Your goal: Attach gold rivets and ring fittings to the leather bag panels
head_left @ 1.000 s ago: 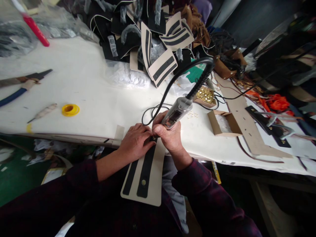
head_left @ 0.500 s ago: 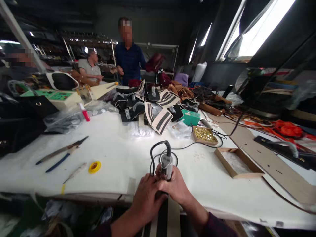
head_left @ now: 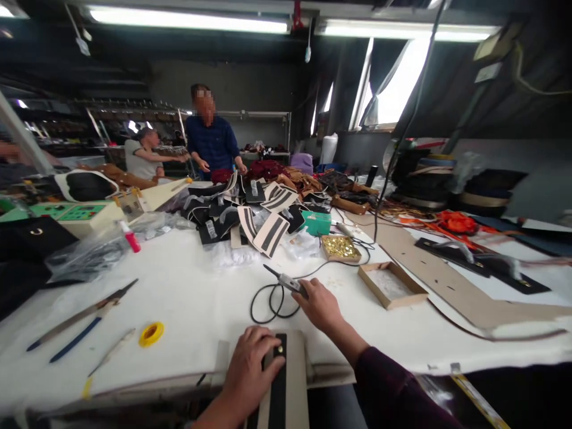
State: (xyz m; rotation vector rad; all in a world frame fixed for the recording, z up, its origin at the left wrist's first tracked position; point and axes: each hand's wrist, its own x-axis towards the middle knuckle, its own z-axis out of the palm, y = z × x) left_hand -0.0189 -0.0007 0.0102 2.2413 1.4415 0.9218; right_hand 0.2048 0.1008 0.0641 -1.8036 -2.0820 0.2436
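Observation:
My left hand (head_left: 252, 369) rests on a long beige panel with black stripes (head_left: 292, 381), its thumb and fingers around one stripe. A small brass-coloured stud (head_left: 280, 350) shows on that stripe beside the fingertips. The panel lies across the table's front edge. In my right hand (head_left: 322, 304) is a grey corded hand tool (head_left: 289, 282), tilted low over the table with its black tapered end pointing left. My fingers cover its other end. A black cord (head_left: 254, 304) loops on the white tabletop beneath it.
Left lie large snips (head_left: 96, 313), a pale pointed tool (head_left: 111, 351) and yellow tape (head_left: 151, 334). Striped pieces (head_left: 268, 232) are heaped behind. Right are a box of brass-coloured parts (head_left: 342, 247) and an open cardboard tray (head_left: 393, 286). A co-worker (head_left: 212, 140) stands across the table.
My right hand has lifted the tool off the panel and moved it right and away, tipping it from upright to slanted. My hands have separated, and the stud now shows. The camera has tilted up.

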